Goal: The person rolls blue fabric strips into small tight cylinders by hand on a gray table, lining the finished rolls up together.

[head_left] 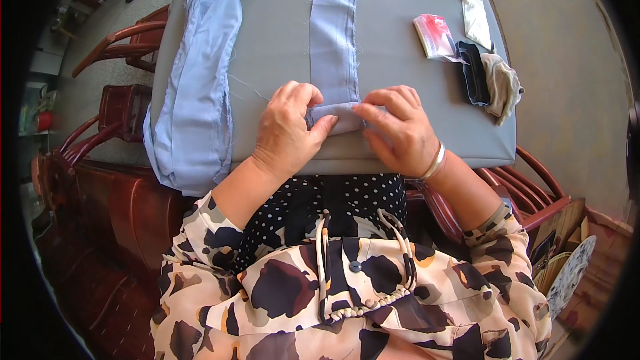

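Observation:
A long strip of light blue cloth point(335, 47) with frayed edges runs down the grey table toward me. Its near end is folded over on itself. My left hand point(291, 127) pinches the left side of the fold, thumb lying on the cloth. At the right side of the same fold, my right hand point(399, 130) grips the edge between thumb and fingers; a bracelet circles that wrist. To the left, a larger heap of light blue cloth point(200, 93) lies lengthwise and hangs over the near table edge.
On the table's right are a red-and-white packet point(435, 35), a white pouch point(475, 19), a black case point(473, 73) and a beige cloth item point(501, 87). Dark red wooden chairs point(127, 112) stand to the left. The grey tabletop point(393, 0) ends just before my lap.

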Motion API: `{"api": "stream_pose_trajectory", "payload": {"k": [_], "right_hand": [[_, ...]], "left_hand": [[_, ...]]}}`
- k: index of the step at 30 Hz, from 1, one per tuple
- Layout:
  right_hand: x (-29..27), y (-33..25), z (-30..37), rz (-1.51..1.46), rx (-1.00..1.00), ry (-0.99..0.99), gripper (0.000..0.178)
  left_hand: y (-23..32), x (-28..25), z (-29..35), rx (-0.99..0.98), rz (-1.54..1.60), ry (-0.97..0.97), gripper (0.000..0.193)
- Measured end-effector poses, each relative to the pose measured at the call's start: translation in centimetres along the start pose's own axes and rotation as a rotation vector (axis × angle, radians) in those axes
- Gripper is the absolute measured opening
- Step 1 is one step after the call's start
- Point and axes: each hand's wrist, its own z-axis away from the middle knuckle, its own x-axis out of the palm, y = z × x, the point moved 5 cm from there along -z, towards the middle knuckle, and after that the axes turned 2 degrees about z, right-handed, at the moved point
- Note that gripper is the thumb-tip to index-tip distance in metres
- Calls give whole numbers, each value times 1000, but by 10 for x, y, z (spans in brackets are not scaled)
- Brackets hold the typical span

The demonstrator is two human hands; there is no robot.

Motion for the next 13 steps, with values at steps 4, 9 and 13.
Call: {"api": "stream_pose_trajectory", "payload": {"k": [4,9,13], "right_hand": [[7,-6,0,105,-125,-50,28],[12,-2,0,180,-95,-31,24],[16,0,0,196,-96,-22,26]], "left_hand": [[0,-1,3,99,-68,23,26],[19,1,9,322,-95,-72,33],[14,6,12,287,-174,-90,38]]}}
